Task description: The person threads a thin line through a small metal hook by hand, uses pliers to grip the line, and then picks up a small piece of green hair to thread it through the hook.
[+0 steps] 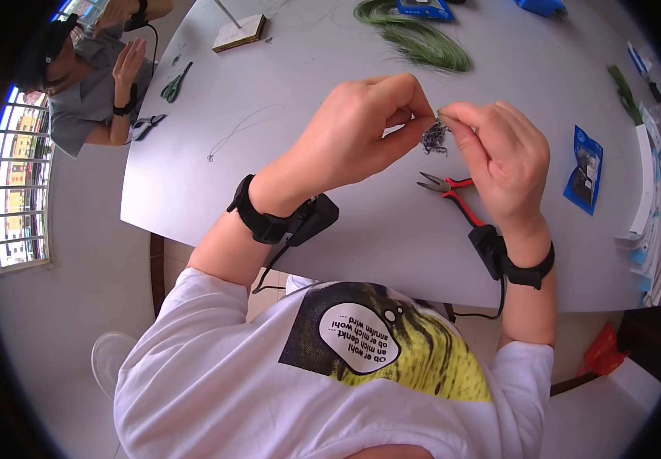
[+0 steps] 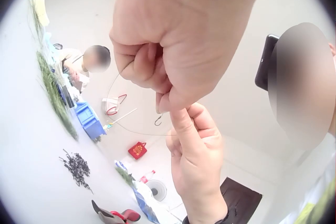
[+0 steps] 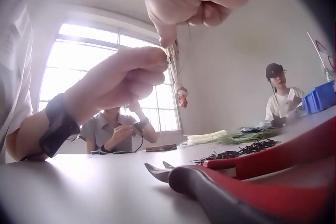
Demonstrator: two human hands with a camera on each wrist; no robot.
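Note:
My left hand [image 1: 357, 130] and right hand [image 1: 503, 149] meet fingertip to fingertip above the table. In the left wrist view a small fish hook [image 2: 158, 120] hangs at the left hand's fingertips, pinched between thumb and finger. A thin line [image 2: 128, 130] loops from the left hand round to the right hand [image 2: 197, 155], whose thumb and forefinger pinch it. Beneath the hands lies a pile of dark fish hooks [image 1: 434, 141], partly hidden by the fingers in the head view. Red-handled pliers [image 1: 462, 205] lie on the table, jaws apart, partly behind the right wrist.
A bundle of green strands [image 1: 422, 44] lies at the back near a blue packet [image 1: 426, 8]. Another blue packet [image 1: 584, 170] is at right. At left are green-handled scissors [image 1: 174, 86], a loop of line [image 1: 231, 136] and a wooden block [image 1: 240, 34]. Another person [image 1: 89, 92] sits beyond.

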